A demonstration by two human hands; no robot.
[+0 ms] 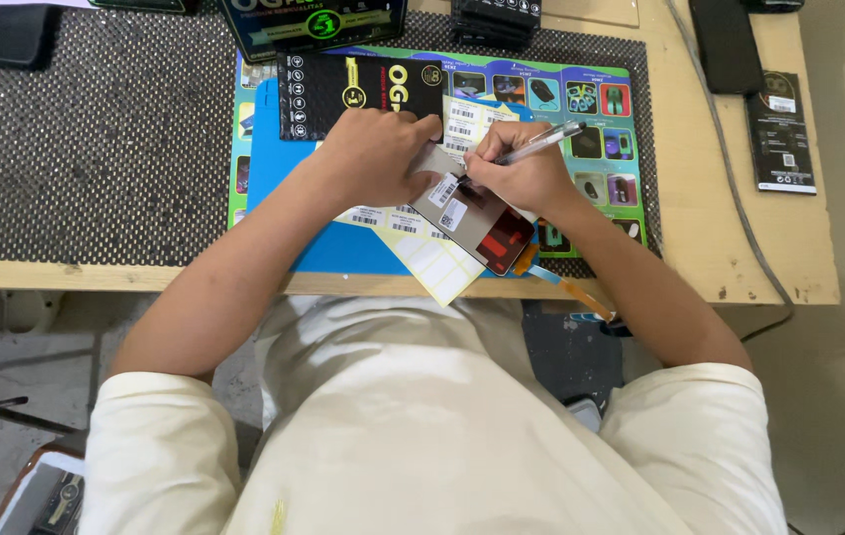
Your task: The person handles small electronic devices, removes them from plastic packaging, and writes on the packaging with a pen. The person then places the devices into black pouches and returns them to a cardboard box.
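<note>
Cream shirt point(422, 436) filled the foreground, both bare forearms reaching out over the wooden bench point(730, 248). A black dotted mat point(96, 149) covered most of the bench, with a blue mat point(284, 168) and a colourful printed sheet point(591, 109) laid on it. On the blue mat lay the phone screen panel point(472, 218), a flat grey rectangle turned at an angle, its lower end dark with a red patch and an orange flex cable point(571, 287) trailing off the bench edge toward the person. White barcode labels point(442, 193) were stuck on its back, and a pale sheet of blank labels point(437, 263) lay partly under it. A black box point(343, 89) sat just beyond it. The left hand point(373, 159) lay curled over the panel's upper end, grip pressed down on it to steady it. The right hand point(522, 173) had its grip pinched around a silver pen point(541, 144), the tip down at the panel's upper part; the tip itself was hidden between the hands. Marking or writing on the panel's back seemed to be the step in hand. Whatever followed would call for the left hand holding the panel flat and a light touch with the pen, since the part looked thin and fragile and the cable hung unsupported.
</note>
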